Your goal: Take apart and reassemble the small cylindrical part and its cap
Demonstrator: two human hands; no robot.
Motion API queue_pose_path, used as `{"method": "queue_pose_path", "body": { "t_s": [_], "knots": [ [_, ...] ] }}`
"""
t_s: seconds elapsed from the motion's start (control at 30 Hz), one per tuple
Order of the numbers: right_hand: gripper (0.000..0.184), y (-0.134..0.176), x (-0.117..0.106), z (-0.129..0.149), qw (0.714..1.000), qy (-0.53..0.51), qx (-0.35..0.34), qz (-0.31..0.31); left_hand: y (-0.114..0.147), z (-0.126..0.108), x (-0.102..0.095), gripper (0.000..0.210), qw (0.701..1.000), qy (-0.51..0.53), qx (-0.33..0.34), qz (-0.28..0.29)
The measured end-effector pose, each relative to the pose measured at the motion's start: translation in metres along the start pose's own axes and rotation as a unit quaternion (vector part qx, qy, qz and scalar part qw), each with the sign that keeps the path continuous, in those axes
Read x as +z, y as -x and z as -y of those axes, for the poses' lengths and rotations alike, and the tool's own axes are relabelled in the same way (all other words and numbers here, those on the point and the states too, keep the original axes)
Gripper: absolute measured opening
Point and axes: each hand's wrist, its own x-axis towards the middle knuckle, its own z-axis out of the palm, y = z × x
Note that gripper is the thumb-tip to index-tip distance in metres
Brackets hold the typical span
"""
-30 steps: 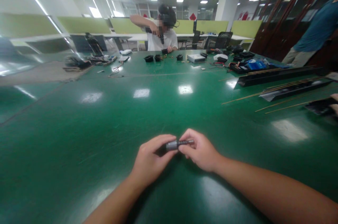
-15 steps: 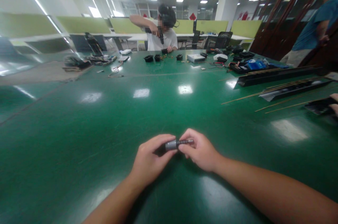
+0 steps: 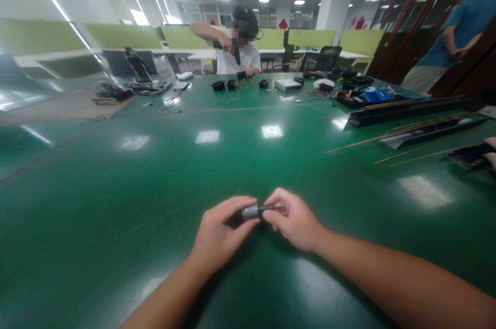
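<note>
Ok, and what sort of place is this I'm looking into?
Probably an open-plan office doubling as an assembly workshop: light-green partitions and office chairs stand behind, while across the green table a co-worker holds what looks like a power tool.

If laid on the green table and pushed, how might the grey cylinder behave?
The grey cylinder would probably roll, as its side looks round. The narrow shaft at one end could make it veer. The glossy table suggests it might also slide.
</note>
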Motion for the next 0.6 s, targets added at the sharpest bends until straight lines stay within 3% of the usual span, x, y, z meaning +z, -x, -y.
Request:
{"method": "queue_pose_path", "body": {
  "t_s": [0.6],
  "knots": [
    [0.016, 0.0004, 0.0001, 0.0012, 1.000, -0.015, 0.006, 0.000, 0.0010, 0.0021, 0.0003, 0.027, 1.000, 0.003, -0.006, 0.000]
  ]
}}
